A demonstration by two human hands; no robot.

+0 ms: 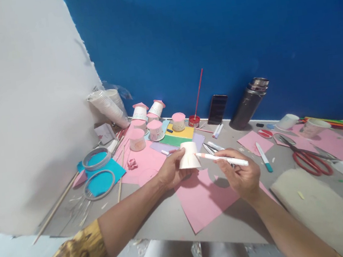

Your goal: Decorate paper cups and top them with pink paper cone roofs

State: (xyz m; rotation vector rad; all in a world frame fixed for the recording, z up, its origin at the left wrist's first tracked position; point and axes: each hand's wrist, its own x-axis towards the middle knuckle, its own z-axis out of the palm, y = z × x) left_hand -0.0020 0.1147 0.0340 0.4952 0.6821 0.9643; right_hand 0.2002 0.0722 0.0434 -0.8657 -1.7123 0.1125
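Note:
My left hand (174, 170) is closed around the lower left side of a white paper cup (189, 156), held upside down above the table. In my right hand (241, 174) is a white marker pen (225, 160), gripped like a pencil. Its orange-tinted tip points left and meets or nearly meets the cup's side; I cannot tell which. Beneath both hands lies a cut sheet of pink paper (205, 210). Behind the cup stand several upturned paper cups with pink paper tops, one of them a decorated cup (155, 130) with small drawn marks.
Red-handled scissors (310, 161) and a teal-ended marker (264, 158) lie at right, near a beige cloth (321, 206). A dark flask (250, 104) and a phone (217, 109) lean by the blue wall. Hoop rings (99, 185) and stacked cups (106, 105) are at left.

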